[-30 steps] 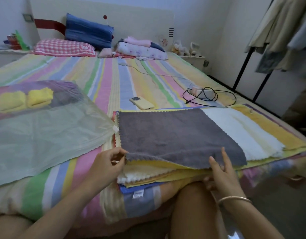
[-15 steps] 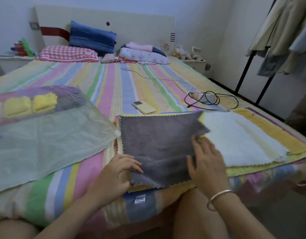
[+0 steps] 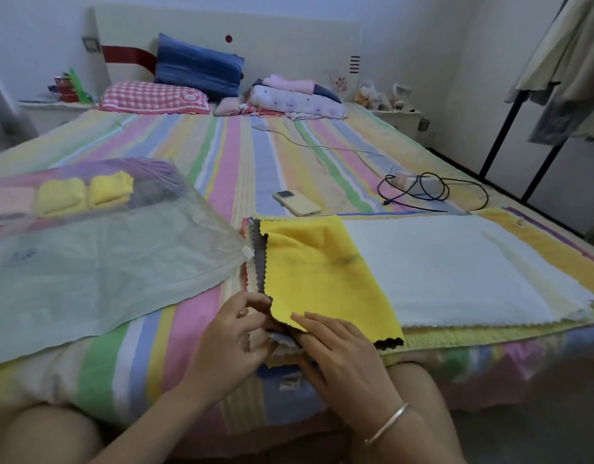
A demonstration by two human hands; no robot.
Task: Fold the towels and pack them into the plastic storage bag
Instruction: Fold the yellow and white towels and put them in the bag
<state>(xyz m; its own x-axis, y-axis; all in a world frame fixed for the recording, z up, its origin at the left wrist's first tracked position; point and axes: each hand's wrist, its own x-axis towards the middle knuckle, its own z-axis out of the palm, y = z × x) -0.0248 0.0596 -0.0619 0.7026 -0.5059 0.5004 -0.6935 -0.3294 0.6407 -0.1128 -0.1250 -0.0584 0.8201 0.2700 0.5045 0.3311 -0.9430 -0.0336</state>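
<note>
Head view is showing your left fingers (image 3: pixel 253 298) curling in, with the left hand (image 3: pixel 228 339) pinching the near-left corner of the yellow-and-grey towel (image 3: pixel 319 272). Your right fingers (image 3: pixel 300 321) are lying nearly straight on that same corner. The thumb of the right hand (image 3: pixel 342 356) is hiding underneath, so you are pressing rather than clearly gripping. A thin metal bangle (image 3: pixel 387 423) is circling that wrist. The towel is lying folded with its soft yellow face up, and grey is peeking out along its zigzag-cut edges. It is sitting on the left end of the towel stack (image 3: pixel 473 334), beside a fluffy white towel (image 3: pixel 456 269) that is spreading flat to the right. To your left, the plastic storage bag (image 3: pixel 104 272) is lying flat on the striped bed (image 3: pixel 248 155). It is thin, crinkled and translucent green, and two folded yellow towels (image 3: pixel 84 194) are showing through its far end. A small sewn label (image 3: pixel 289 380) is hanging at the bed's near edge, its print too small to read. Beyond the stack, a phone in a yellow case (image 3: pixel 297 202) and a coiled black cable (image 3: pixel 433 192) are resting on the sheet.
</note>
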